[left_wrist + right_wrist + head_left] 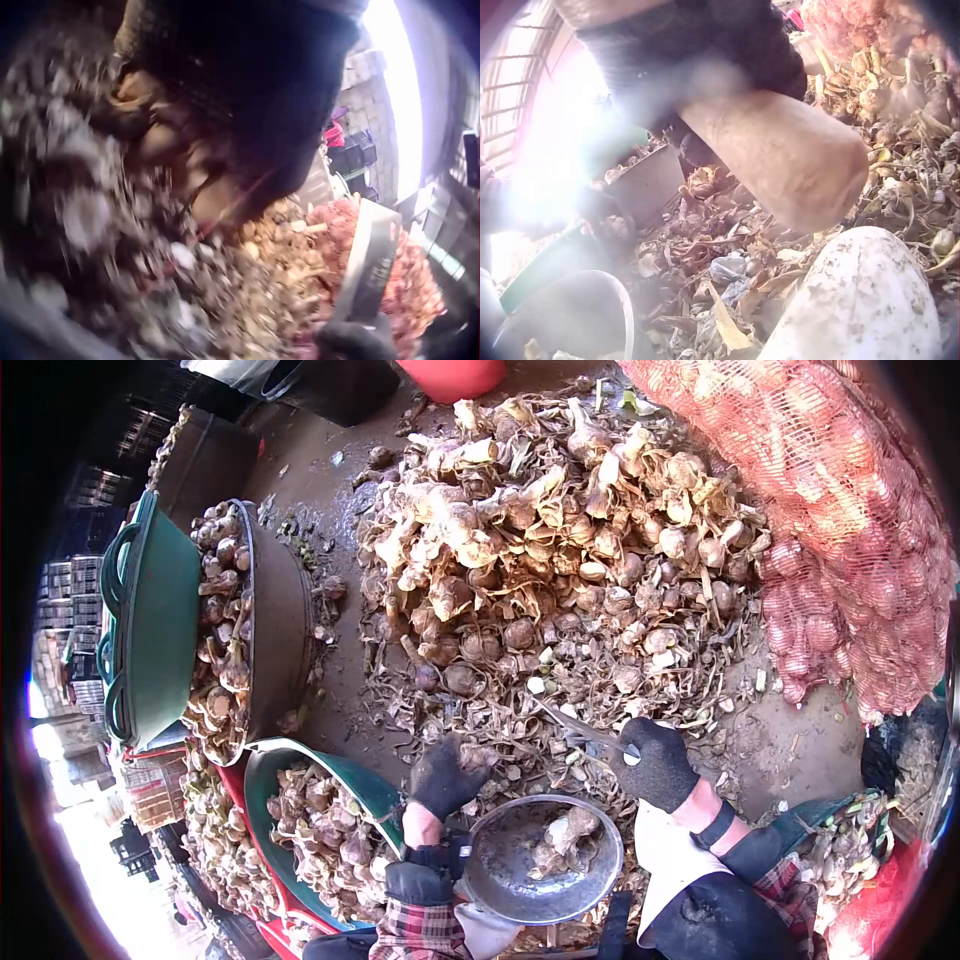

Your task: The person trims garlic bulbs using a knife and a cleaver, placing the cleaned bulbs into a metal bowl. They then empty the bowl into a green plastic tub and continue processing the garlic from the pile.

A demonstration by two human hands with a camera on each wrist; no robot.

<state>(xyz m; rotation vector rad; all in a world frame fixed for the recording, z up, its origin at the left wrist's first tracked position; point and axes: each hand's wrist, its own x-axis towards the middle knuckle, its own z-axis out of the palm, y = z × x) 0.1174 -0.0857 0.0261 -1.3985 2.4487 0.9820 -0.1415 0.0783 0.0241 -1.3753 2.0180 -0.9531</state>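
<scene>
My right wrist feed shows me a dark-gloved right hand [705, 60] above strewn husks [705, 262], a speckled white form [862, 307] lower right, a basin [570, 307] lower left.

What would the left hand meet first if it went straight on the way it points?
Most likely the loose dry scraps just beyond the left hand, at the near edge of the bulb heap; depth is unclear.
</scene>
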